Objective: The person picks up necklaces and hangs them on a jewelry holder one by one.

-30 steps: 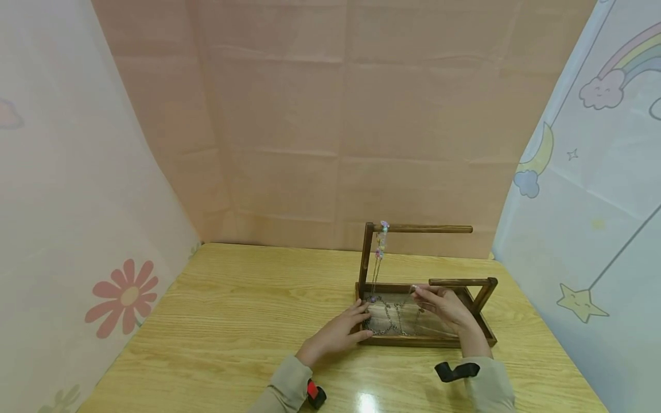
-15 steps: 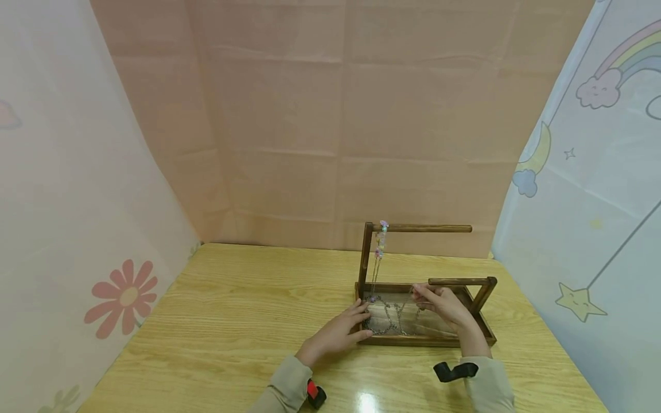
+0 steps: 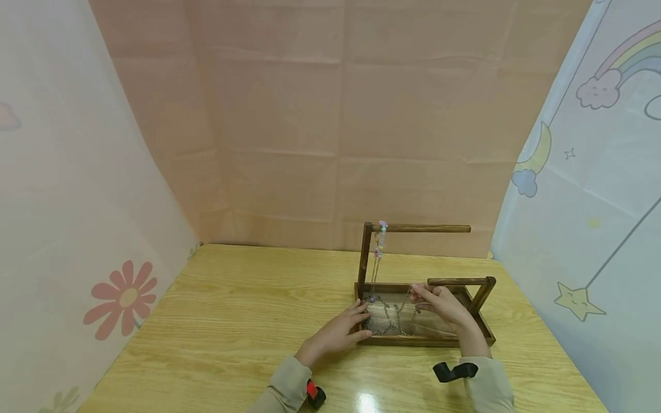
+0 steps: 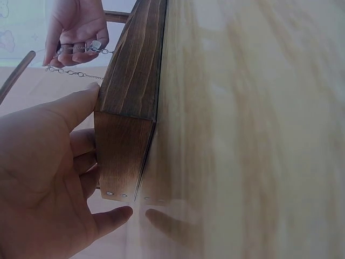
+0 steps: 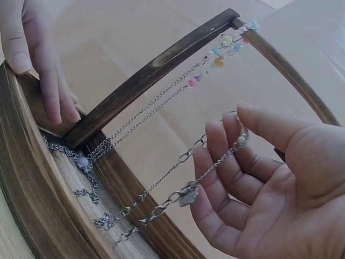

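Over the middle of the wooden tray (image 3: 413, 341), my right hand (image 3: 445, 307) pinches a silvery chain (image 5: 156, 211) between thumb and fingertip, the grip narrow and light, I judge because such thin links need no more than that. The chain passes over my bent fingers and slopes down to the tray floor, with a small dull charm (image 5: 188, 195) by my fingertips. Held up like this, its upper part is apart from the links that lie below, which probably makes it easier to tell the strands from one another; where they meet on the floor I cannot tell which belongs to which.

My left hand (image 3: 338, 331) holds nothing. Its fingers are spread and relaxed, touching the tray's left end and front corner, likely to steady the light frame against any tug on the chain.

The beaded necklace (image 5: 219, 62) hangs over the upper bar (image 3: 428, 228), close to the post, perhaps so that its beads are well apart from the tangle; its chain reaches down to the tray corner, near a purple bead (image 5: 82, 163). The lower bar (image 3: 457, 281), set at the tray's right end, has its free tip just beside my right hand
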`<state>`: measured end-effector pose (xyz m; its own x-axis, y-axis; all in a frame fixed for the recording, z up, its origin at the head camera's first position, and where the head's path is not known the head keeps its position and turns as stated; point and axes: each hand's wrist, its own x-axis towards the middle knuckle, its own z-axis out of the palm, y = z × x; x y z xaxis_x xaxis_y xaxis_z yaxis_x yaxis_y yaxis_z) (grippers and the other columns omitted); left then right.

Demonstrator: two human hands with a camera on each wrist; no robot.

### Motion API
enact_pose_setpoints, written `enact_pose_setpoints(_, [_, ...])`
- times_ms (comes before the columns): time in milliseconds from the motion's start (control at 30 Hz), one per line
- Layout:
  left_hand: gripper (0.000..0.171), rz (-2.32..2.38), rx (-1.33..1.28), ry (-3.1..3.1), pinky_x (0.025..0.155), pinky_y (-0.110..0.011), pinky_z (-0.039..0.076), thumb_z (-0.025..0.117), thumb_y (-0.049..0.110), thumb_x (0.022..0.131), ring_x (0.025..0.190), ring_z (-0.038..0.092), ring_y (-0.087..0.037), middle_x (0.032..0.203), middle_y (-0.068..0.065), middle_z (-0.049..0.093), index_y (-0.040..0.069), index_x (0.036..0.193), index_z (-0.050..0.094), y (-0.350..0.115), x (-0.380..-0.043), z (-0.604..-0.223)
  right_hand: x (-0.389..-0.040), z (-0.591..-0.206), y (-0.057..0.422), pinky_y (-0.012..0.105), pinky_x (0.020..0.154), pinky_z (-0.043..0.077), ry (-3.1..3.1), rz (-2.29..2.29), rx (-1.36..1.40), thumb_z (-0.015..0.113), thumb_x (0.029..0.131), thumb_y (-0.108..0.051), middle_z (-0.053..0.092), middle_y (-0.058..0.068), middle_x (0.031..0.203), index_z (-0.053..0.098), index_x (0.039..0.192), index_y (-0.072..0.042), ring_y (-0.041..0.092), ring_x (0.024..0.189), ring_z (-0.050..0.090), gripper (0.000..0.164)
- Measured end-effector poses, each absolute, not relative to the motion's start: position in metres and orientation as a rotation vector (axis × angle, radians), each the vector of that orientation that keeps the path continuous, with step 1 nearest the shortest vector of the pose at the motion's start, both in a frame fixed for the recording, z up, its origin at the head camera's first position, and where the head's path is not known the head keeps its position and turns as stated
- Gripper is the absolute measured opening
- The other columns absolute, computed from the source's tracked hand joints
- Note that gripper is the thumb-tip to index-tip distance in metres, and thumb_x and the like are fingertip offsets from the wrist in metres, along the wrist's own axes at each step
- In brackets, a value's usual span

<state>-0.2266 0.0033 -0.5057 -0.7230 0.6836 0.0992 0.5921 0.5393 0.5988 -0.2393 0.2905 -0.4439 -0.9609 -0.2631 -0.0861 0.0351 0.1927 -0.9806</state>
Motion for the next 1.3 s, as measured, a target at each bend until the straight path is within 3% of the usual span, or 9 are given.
enact_pose_setpoints(67, [0.057,0.936,1.098,2.628,0.110,-0.049,0.026,0.045,0.041,0.097,0.143,0.011,-0.023,0.153,-0.006,0.022,0.006,0.141,0.039,0.003,-0.227,-0.506,-0.239,-0.443,0.291,0.031,0.084,0.052,2.219,-1.838,-0.254,0.050,0.097,-0.029,0.060,0.002,0.093,0.059,0.107,0.003,0.017,0.093,0.060,0.034])
enact_pose_setpoints(267, [0.059,0.942,1.097,2.619,0.110,-0.049,0.026,0.044,0.043,0.096,0.143,0.011,-0.023,0.154,-0.006,0.022,0.006,0.141,0.039,0.003,-0.227,-0.505,-0.239,-0.442,0.292,0.034,0.088,0.051,2.143,-1.826,-0.330,0.045,0.099,-0.028,0.060,0.000,0.096,0.048,0.119,0.014,0.014,0.093,0.060,0.047])
enact_pose_setpoints(700, [0.059,0.950,1.086,2.615,0.110,-0.049,0.025,0.044,0.044,0.096,0.143,0.009,-0.021,0.154,-0.005,0.021,0.007,0.142,0.038,0.002,-0.226,-0.505,-0.242,-0.447,0.291,0.032,0.090,0.049,1.785,-1.949,-0.591,0.033,0.103,-0.015,0.061,-0.002,0.106,0.048,0.126,0.002,0.013,0.099,0.060,0.033])
enact_pose_setpoints(1300, [0.059,0.938,1.097,2.625,0.110,-0.049,0.027,0.044,0.045,0.096,0.143,0.011,-0.023,0.153,-0.005,0.023,0.008,0.141,0.039,0.003,-0.228,-0.507,-0.239,-0.439,0.275,0.032,0.094,0.048,1.750,-1.962,-0.745,0.028,0.102,-0.006,0.060,0.002,0.108,0.041,0.125,0.010,0.016,0.102,0.059,0.031])
